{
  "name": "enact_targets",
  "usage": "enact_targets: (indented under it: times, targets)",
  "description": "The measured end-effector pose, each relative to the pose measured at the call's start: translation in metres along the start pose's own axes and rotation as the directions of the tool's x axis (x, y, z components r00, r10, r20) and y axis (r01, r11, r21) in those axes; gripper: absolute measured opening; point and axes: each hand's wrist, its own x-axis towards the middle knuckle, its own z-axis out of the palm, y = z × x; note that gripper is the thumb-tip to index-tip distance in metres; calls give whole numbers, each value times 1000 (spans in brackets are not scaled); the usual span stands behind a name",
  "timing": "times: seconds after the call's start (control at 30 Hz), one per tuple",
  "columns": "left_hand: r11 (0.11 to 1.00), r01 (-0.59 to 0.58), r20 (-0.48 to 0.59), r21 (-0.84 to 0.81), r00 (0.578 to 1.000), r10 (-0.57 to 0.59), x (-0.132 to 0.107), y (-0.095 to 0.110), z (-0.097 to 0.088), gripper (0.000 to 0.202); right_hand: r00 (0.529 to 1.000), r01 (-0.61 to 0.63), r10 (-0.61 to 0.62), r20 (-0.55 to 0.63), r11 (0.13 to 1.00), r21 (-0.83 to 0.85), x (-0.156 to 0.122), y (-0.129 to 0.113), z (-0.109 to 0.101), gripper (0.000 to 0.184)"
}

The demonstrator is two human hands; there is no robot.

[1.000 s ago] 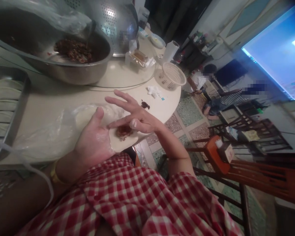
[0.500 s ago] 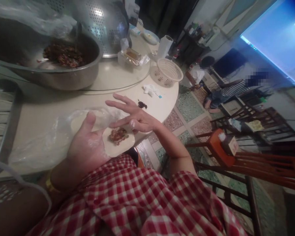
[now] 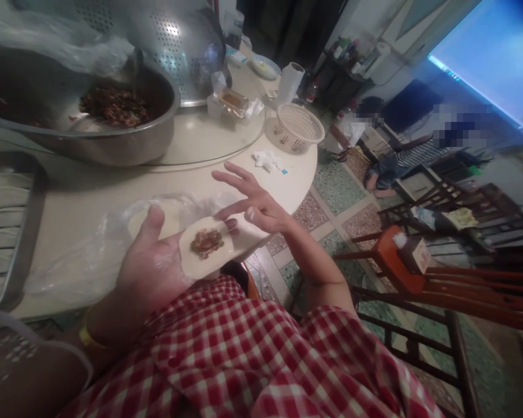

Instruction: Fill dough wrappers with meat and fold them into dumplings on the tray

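My left hand (image 3: 150, 261) lies palm up with its thumb raised and flour on the skin. Across its fingers rests a round dumpling wrapper (image 3: 190, 268), flat and unfolded, with a mound of minced filling (image 3: 207, 242) in its middle. My right hand (image 3: 257, 203) hovers at the wrapper's far right edge, its fingers spread and holding nothing. Whether a right fingertip touches the edge, I cannot tell. Behind my left thumb, more pale wrappers (image 3: 172, 216) lie in a clear plastic bag (image 3: 87, 255) on the table.
A steel bowl (image 3: 113, 145) of filling stands at upper left, before a steel colander (image 3: 192, 69). Folded dumplings (image 3: 2, 235) line a metal tray (image 3: 26, 232) at left. Farther right are a plastic basket (image 3: 298, 130) and crumpled tissue (image 3: 267, 161). A person (image 3: 414, 157) sits in the background.
My right hand has drawn away to the right, off the filling, uncovering more of the wrapper. My left hand still supports the wrapper in nearly the same place.
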Motion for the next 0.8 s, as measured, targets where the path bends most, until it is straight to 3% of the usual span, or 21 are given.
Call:
enact_targets:
  times: [0.07,0.13,0.23,0.37,0.53,0.7,0.8]
  targets:
    - [1000,12,-34,13,999,-12,1,-2,2,94,996,-83,84,-17,995,58,8,-7,-6,91]
    - [1000,4,-54,26,999,-3,3,-5,4,91,987,-159,155,49,982,99,21,-11,-6,91]
    - [999,12,-95,36,995,-8,7,-10,3,89,968,-194,170,185,974,114,43,-9,7,90]
    - [996,75,-107,43,992,-70,9,-10,-5,93,956,-211,194,219,976,56,58,0,29,90]
    - [999,47,-26,16,999,-46,7,-3,-5,83,977,-163,155,149,986,40,50,-8,18,82]
    - [1000,-6,59,-19,998,7,3,1,-4,78,974,-37,38,223,999,-8,32,-17,1,78]
    - [999,5,88,-31,996,-2,3,2,-2,78,966,-73,86,245,995,-62,22,-13,-2,61]
